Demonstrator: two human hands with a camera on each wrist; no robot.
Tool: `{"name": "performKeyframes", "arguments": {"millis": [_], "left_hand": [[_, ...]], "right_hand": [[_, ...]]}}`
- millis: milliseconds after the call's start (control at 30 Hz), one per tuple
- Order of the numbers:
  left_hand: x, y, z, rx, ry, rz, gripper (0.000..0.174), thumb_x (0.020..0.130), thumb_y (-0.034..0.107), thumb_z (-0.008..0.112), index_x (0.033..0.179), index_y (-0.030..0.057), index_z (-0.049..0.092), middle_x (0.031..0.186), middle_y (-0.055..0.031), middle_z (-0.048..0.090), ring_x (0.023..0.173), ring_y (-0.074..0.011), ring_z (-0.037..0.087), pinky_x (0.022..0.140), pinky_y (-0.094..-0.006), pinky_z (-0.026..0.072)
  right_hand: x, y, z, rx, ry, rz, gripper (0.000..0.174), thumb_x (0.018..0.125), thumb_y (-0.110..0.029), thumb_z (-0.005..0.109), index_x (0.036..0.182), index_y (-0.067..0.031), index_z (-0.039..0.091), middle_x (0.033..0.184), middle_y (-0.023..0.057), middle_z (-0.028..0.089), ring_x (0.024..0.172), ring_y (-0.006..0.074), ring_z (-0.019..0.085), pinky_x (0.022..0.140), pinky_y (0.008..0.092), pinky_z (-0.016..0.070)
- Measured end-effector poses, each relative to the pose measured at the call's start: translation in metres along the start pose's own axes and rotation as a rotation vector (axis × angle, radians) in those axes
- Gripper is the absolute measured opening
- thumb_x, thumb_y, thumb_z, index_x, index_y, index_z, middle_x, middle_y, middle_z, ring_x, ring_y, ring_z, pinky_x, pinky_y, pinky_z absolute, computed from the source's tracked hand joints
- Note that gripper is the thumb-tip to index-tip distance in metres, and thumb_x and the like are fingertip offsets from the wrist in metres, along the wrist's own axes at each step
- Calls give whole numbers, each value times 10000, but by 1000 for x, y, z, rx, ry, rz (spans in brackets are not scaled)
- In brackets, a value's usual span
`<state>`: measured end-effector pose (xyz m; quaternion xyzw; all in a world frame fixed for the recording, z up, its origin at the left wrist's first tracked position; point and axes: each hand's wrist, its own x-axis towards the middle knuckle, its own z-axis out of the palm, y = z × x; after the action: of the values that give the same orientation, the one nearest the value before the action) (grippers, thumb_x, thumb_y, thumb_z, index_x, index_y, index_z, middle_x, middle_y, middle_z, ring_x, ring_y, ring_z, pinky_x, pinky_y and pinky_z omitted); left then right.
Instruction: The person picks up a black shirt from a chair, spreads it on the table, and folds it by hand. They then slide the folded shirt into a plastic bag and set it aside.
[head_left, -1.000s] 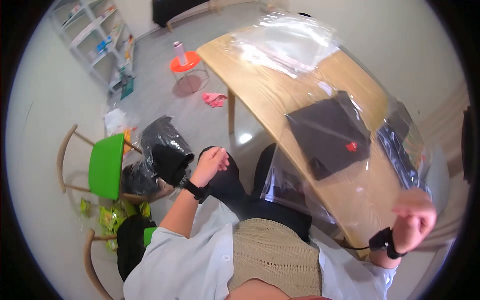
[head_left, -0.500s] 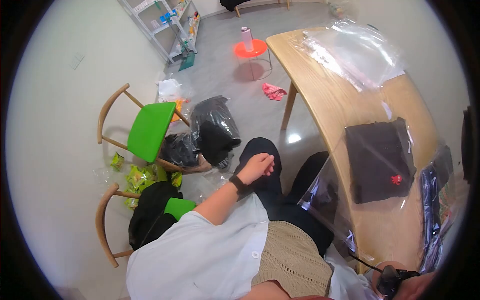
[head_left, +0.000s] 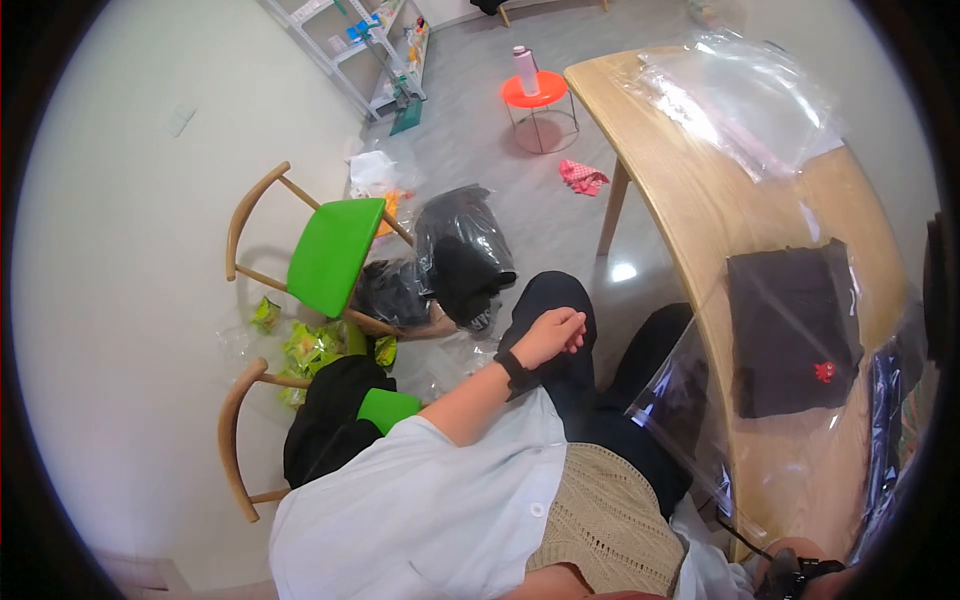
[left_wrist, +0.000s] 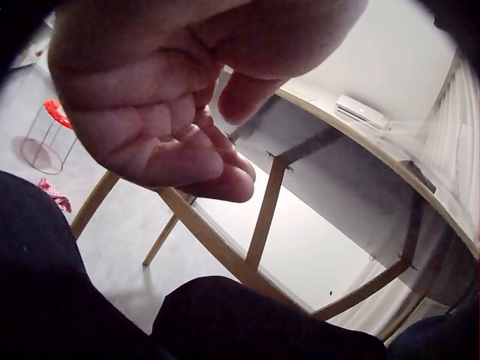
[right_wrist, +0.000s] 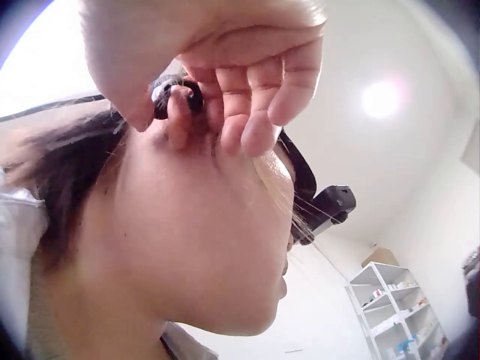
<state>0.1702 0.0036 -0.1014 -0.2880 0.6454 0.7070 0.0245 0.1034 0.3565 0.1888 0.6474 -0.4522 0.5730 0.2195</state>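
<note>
The left hand hovers by a dark-trousered thigh, fingers loosely curled and empty; the left wrist view shows that hand with its palm side visible. Raised to the side of the head, the right hand has bent fingers at the ear, beside a small dark round item. Whether it touches or holds that item cannot be told. On the table lies a dark folded cloth with a red figure, under clear plastic. A clear plastic sheet hangs over the near edge.
Clear bags lie at the table's far end, and a dark blue packaged item at its right. Left are a green chair, black bagged items and green packets on the floor. A bottle stands on an orange stool.
The right hand has risen from beside the table's near end to the head. The head view has swung, shifting the scene rightward. The left hand remains near the thigh, still empty.
</note>
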Motion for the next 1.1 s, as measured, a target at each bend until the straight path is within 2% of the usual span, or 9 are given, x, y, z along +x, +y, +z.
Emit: {"name": "performKeyframes", "arguments": {"millis": [733, 800, 933, 1000, 1033, 1100], "left_hand": [[1, -4, 1, 28, -9, 8, 279, 920, 300, 411, 795, 74, 516, 677, 8, 555, 595, -68, 522, 556, -201, 403], [0, -2, 1, 26, -12, 9, 280, 920, 300, 411, 795, 72, 517, 677, 7, 555, 596, -68, 522, 556, -201, 403], [1, -3, 1, 45, -16, 12, 282, 921, 300, 409, 792, 72, 515, 672, 8, 553, 590, -70, 521, 556, -199, 402], [1, -3, 0, 40, -26, 7, 274, 919, 295, 414, 800, 72, 520, 682, 7, 557, 602, -68, 523, 557, -198, 401], [0, -2, 0, 35, -37, 3, 267, 917, 290, 418, 808, 71, 524, 693, 6, 560, 613, -66, 525, 558, -196, 400], [-8, 4, -3, 116, -110, 38, 259, 914, 279, 426, 829, 60, 535, 725, -5, 570, 652, -77, 535, 586, -204, 413]], "right_hand": [[7, 1, 2, 62, -133, 148, 118, 679, -131, 552, 654, -106, 439, 580, 52, 513, 480, 130, 463, 451, 251, 322], [2, -1, 3, 119, -29, 176, 114, 689, -152, 540, 662, -94, 446, 580, 70, 518, 491, 148, 469, 459, 262, 337], [5, -10, 3, -8, -8, 267, 136, 698, -174, 533, 657, -88, 436, 590, 81, 531, 503, 154, 478, 461, 267, 340], [11, -5, 1, -101, -160, 134, 128, 706, -187, 522, 677, -83, 453, 610, 90, 549, 519, 163, 494, 463, 271, 344], [15, 7, 2, -101, -160, 135, 128, 706, -187, 522, 677, -83, 453, 610, 90, 549, 519, 163, 494, 463, 271, 344], [22, 33, 5, 320, -226, -211, 104, 704, -178, 532, 713, -76, 509, 623, 99, 564, 538, 175, 512, 484, 280, 366]]}}
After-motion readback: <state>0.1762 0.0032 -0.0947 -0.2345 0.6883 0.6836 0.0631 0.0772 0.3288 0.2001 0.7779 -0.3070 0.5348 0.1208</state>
